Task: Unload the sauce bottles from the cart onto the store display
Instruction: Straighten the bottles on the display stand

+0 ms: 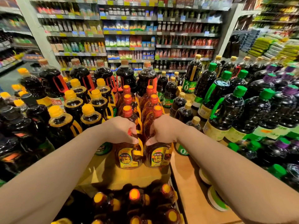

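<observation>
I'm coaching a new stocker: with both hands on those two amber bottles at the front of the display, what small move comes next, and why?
Probably let go: the left hand and right hand each grip an amber bottle that seems to stand upright on the cardboard, in line with the rows behind.

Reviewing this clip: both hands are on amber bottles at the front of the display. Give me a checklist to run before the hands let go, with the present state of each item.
1. Left hand grips the left amber bottle at its neck: ok.
2. Right hand grips the right amber bottle at its neck: ok.
3. Both bottles upright, labels facing the camera: ok.
4. Bottles in line with the two rows of red-capped bottles behind: ok.
5. Bases fully seated on the cardboard surface: appear so, but cannot tell for certain.
6. More bottles waiting in the cart below: ok, several remain.
</observation>
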### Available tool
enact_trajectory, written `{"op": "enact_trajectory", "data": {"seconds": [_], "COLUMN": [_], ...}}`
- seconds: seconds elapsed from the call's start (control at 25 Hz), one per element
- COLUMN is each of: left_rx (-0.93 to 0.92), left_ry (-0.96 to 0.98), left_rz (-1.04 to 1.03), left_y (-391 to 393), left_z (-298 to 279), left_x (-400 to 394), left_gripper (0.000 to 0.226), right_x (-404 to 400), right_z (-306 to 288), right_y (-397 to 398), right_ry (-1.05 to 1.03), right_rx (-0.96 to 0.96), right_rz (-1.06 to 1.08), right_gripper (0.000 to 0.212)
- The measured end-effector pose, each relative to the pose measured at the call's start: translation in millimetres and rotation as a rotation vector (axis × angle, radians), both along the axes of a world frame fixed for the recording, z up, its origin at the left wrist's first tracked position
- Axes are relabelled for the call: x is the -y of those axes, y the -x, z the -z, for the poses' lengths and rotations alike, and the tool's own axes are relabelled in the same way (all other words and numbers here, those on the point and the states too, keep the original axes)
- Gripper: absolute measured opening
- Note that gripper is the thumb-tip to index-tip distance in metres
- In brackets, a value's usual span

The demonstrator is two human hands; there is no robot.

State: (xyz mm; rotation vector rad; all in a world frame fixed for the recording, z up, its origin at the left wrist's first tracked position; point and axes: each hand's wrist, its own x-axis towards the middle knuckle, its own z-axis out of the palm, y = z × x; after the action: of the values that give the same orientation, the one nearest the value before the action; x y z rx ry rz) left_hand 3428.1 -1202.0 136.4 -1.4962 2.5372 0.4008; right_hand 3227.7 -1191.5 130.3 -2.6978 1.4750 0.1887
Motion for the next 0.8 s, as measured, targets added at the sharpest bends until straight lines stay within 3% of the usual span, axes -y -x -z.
{"op": "enact_trajectory", "data": {"seconds": [0.6, 0.72, 0.8], "left_rx": [-0.035, -0.053, -0.123], "left_ry": [-0.041, -0.121, -0.067], "left_rz": [-0.052, -0.086, -0.141], "left_y": [-2.6, -2.5, -5.9], "left_z": [-2.6, -11.7, -27.2], "left_x": [-43.0, -46.9, -37.0], "left_gripper": [0.049, 0.067, 0.081], "right_x": [-27.5, -27.3, -23.0], "right_z": [-3.6, -11.7, -29.1], "right_y": [-3.7, -3.5, -0.1], "right_ry": [-0.042, -0.123, -0.118], "right_rx": [-0.029, -0.036, 0.077], "right_rz": [0.012, 0.043, 0.088], "right_gripper": [0.064, 0.075, 0.079]}}
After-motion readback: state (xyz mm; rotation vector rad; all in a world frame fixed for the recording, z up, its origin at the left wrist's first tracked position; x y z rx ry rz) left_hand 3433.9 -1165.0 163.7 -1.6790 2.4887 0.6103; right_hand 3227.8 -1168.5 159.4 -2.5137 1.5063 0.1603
